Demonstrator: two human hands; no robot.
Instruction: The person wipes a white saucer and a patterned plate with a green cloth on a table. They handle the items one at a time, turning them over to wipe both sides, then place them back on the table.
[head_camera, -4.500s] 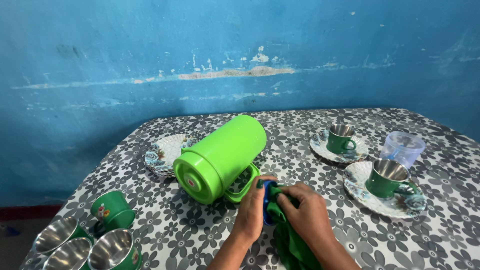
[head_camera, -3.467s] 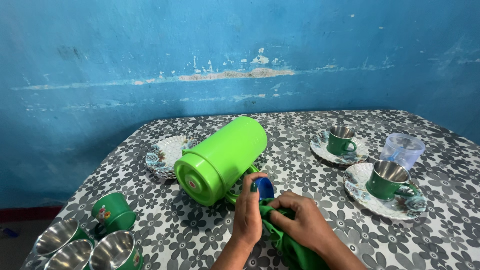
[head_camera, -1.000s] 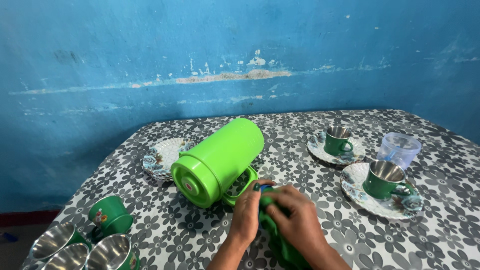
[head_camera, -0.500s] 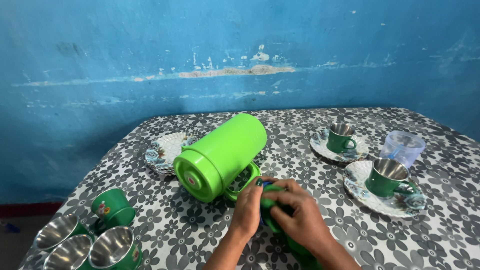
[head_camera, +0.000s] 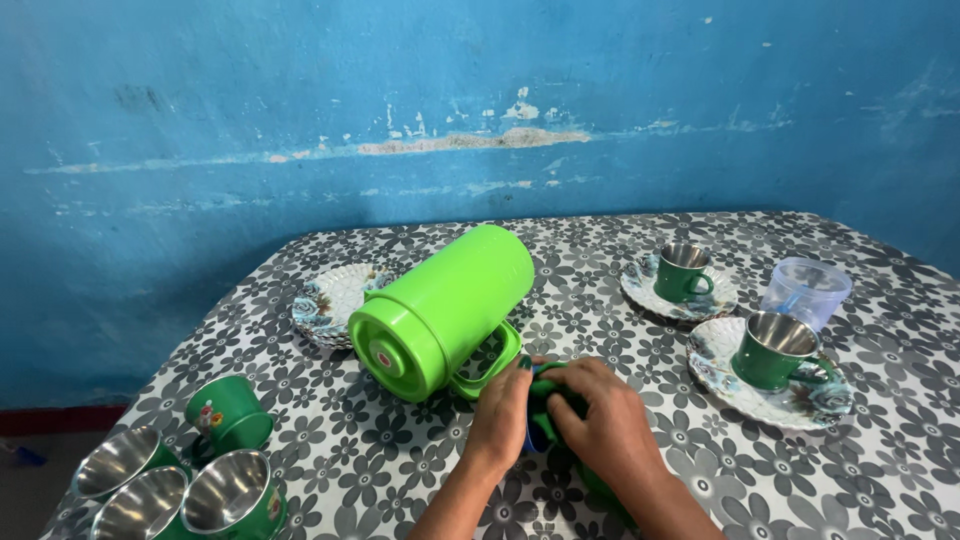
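A bright green flask (head_camera: 440, 305) lies on its side on the flowered tablecloth (head_camera: 880, 440), its round base toward me and its handle (head_camera: 490, 365) against the cloth. Just in front of the handle my left hand (head_camera: 500, 415) and my right hand (head_camera: 605, 425) are cupped together around a green cloth (head_camera: 548, 400), with a bit of blue (head_camera: 528, 440) showing between them. What the blue thing is stays hidden. The cloth trails down under my right forearm.
Three green steel-lined cups (head_camera: 180, 490) and one upturned green cup (head_camera: 228, 412) sit at the near left edge. A patterned saucer (head_camera: 330, 300) lies behind the flask. On the right, two saucers carry green cups (head_camera: 685, 272) (head_camera: 775, 350), and a clear plastic jug (head_camera: 806, 292) stands beside them.
My hands have stayed at the flask's handle, working the green cloth; the blue thing showed more 3.5 s ago and is now mostly covered. The flask rocked slightly.
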